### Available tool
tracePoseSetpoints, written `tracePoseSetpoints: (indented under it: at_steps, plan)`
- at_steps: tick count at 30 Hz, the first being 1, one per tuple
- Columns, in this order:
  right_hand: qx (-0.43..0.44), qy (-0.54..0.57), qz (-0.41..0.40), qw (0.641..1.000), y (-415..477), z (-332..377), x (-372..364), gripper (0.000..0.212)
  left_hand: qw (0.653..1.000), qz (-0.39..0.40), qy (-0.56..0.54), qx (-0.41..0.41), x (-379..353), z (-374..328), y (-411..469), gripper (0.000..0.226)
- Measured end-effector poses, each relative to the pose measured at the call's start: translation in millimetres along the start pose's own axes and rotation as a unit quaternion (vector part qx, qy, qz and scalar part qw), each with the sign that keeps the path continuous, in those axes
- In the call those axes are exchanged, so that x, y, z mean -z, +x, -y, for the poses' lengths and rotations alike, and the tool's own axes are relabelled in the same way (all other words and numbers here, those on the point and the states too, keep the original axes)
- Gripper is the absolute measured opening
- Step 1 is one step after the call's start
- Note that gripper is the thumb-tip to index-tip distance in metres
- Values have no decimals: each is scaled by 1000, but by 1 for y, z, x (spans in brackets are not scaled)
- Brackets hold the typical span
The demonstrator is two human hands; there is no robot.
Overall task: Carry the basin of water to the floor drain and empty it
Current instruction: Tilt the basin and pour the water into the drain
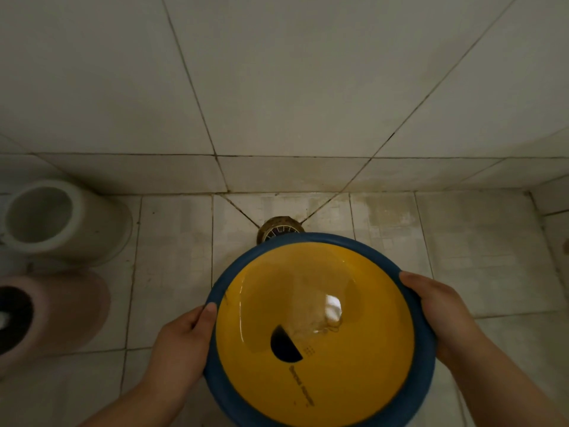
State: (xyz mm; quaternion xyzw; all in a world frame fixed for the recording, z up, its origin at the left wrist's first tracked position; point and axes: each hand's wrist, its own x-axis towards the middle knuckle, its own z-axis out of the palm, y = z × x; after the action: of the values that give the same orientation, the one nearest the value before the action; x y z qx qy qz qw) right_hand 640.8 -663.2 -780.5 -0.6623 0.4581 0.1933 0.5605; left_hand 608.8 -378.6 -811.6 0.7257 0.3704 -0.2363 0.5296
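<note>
A round basin (271, 377), yellow inside with a blue rim, is held above the tiled floor. Clear water pools in its far half, towards the wall. My left hand (181, 343) grips the rim on the left side, thumb over the edge. On the opposite side my right hand (443, 315) grips the rim the same way. A round metal floor drain (278, 227) sits in the floor just beyond the basin's far edge, which hides part of it.
A white cylindrical container (58, 220) stands at the left by the wall. In front of it is a pink container (52, 312) holding something dark. The tiled wall rises right behind the drain. The floor to the right of the drain looks wet.
</note>
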Motion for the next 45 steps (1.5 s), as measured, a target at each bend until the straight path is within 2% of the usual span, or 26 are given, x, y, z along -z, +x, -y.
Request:
tracePoseSetpoints:
  at_steps: [15,26,42,45]
  plan:
    - [-2,1,-3,1000,-4,-3,8,18,1000,-2,-23,-13,-8,-1,-6,35]
    - [2,22,4,1000,-2,-4,12,20,1000,8,-10,-8,-10,0,-3,25]
    - [6,38,3,999,3,-3,8,21,1000,1,-21,5,-9,1,0,30]
    - [7,36,7,999,4,-2,7,20,1000,1,-18,14,-8,2,2,22]
